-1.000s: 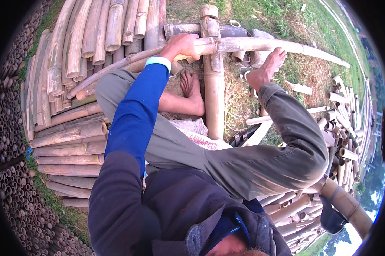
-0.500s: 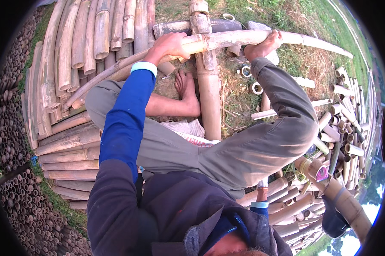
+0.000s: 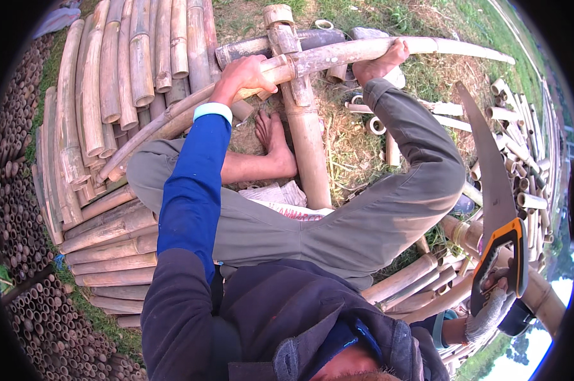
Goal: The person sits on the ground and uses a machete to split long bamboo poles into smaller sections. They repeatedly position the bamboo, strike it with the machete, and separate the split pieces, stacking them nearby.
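Note:
My left hand (image 3: 243, 77) is wrapped round a long bamboo pole (image 3: 341, 54) that slants up from the left and runs out to the far right. The pole crosses a thick upright bamboo post (image 3: 304, 143), and my bare right foot (image 3: 382, 62) presses on it beyond the crossing. At the right, my right hand (image 3: 489, 311), in a pale glove, grips a handsaw (image 3: 490, 171) by its orange and black handle. The saw's blade points up and away, apart from the pole. My other bare foot (image 3: 275, 145) rests on the ground beside the post.
Bamboo lengths (image 3: 112, 70) lie stacked at the far left, with more (image 3: 115, 254) beside my left leg. Many cut tube ends (image 3: 36, 286) fill the left edge. Loose bamboo pieces (image 3: 522, 165) are piled at the right. A large bamboo rail (image 3: 544, 301) stands near my right hand.
The handsaw has come into view in my right hand, which has moved outward to the right. My left hand keeps its grip on the bamboo pole.

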`<state>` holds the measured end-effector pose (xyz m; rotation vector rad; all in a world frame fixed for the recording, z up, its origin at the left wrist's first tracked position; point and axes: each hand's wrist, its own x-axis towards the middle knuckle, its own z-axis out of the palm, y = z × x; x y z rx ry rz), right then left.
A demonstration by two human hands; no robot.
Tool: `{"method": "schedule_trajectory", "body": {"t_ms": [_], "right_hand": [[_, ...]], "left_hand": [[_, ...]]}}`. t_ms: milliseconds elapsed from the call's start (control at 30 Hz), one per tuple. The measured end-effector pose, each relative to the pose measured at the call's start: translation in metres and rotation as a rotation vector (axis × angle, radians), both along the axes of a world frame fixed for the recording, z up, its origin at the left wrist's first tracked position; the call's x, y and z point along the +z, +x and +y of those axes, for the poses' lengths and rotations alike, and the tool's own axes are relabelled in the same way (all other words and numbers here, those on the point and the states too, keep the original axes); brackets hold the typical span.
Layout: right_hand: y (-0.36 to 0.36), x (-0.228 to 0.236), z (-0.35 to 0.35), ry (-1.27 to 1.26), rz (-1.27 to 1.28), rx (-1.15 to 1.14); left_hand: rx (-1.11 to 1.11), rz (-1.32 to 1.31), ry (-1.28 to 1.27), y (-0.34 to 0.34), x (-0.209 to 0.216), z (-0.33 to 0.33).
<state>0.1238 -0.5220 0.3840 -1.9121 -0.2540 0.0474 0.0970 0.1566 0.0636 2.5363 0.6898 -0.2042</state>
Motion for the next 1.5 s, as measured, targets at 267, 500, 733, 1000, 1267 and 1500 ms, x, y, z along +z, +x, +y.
{"method": "schedule_trajectory", "body": {"t_ms": [267,500,733,1000,1267,1500], "right_hand": [[0.014,-0.117,0.202,0.113,0.105,0.148],[0.021,-0.216,0.315,0.228,0.246,0.603],[0.022,-0.249,0.324,0.098,0.141,0.584],[0.033,-0.279,0.304,0.133,0.006,0.58],[0.025,-0.279,0.269,0.169,0.093,0.617],[0.018,-0.279,0.275,-0.101,0.017,0.64]], "left_hand": [[-0.033,0.007,-0.024,0.008,-0.008,0.011],[-0.046,0.05,-0.013,0.017,-0.013,0.02],[-0.003,0.046,0.005,0.001,0.005,0.011],[0.062,0.059,0.056,0.002,0.005,-0.004],[0.025,0.022,-0.002,-0.013,0.011,-0.035],[0.025,-0.097,0.006,-0.018,-0.005,-0.03]]}}
